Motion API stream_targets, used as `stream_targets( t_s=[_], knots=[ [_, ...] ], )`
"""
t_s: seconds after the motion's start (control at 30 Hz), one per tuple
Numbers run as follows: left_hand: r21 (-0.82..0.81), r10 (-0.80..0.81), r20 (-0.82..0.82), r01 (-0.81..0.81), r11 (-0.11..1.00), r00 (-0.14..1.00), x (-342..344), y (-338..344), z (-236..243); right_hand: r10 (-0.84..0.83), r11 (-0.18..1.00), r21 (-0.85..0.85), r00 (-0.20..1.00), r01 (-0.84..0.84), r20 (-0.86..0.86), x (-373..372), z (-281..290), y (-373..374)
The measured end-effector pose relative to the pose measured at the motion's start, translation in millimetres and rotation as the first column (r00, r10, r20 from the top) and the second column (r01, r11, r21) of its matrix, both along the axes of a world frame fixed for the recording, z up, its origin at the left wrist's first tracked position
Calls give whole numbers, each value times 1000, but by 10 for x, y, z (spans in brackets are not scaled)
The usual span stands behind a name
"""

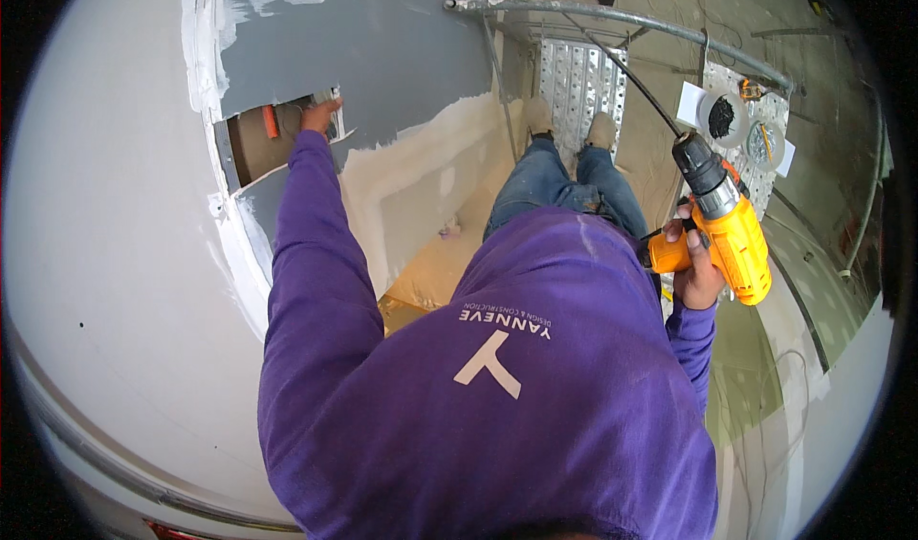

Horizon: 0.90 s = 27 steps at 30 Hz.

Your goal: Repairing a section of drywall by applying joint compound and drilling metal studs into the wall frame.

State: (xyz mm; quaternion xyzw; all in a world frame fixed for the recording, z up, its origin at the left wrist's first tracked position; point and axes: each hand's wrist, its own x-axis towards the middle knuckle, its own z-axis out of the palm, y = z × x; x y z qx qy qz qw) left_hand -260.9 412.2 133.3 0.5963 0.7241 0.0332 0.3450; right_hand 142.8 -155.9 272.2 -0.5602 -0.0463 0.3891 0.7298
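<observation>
My right hand (pixel 701 267) is wrapped round the handle of a yellow cordless drill (pixel 741 245). Its black chuck carries a long dark rod (pixel 626 71) that points up and away to the left. Off to the left, my left hand (pixel 320 116) reaches into a rectangular opening (pixel 253 146) cut in the grey-coated wall board (pixel 382 47). Its fingers are closed at a pale strip (pixel 337 131) along the opening's right edge; their tips are partly hidden. Inside the opening, an orange tube-like piece (pixel 271 122) shows beside the hand.
I stand on a perforated metal scaffold plank (pixel 571 81), with a metal rail (pixel 612 9) curving across beyond my feet. Right of it, a second plank (pixel 773 196) bears a tub of dark screws (pixel 722 117), another tub (pixel 766 145) and an orange-and-black tool (pixel 752 90). Cables trail across the floor.
</observation>
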Motion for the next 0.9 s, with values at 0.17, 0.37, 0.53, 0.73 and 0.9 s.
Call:
stream_targets(
  t_s=[0.17, 0.37, 0.53, 0.73, 0.9],
  knots=[
    [-110, 7, 96, 4, 994, 995, 17, -96, 180, 49, 998, -26, 999, -49, 13, 39, -8, 39],
    [-19, -3, 16, 4, 1000, 1000, -43, -47, 65, 28, 999, 37, 999, -30, 41, 72, 31, 109],
    [97, -130, -450, 193, 976, 884, -145, 70, -101, 40, 999, 30, 999, -41, 24, 92, -13, 81],
    [-80, -276, -427, 268, 960, 861, 98, -77, 214, 27, 999, 30, 999, -26, -19, 67, -63, 21],
    [-87, -265, -472, 255, 963, 841, 145, -172, 361, 25, 999, 30, 999, -24, -31, 85, -65, 26]
  ],
)
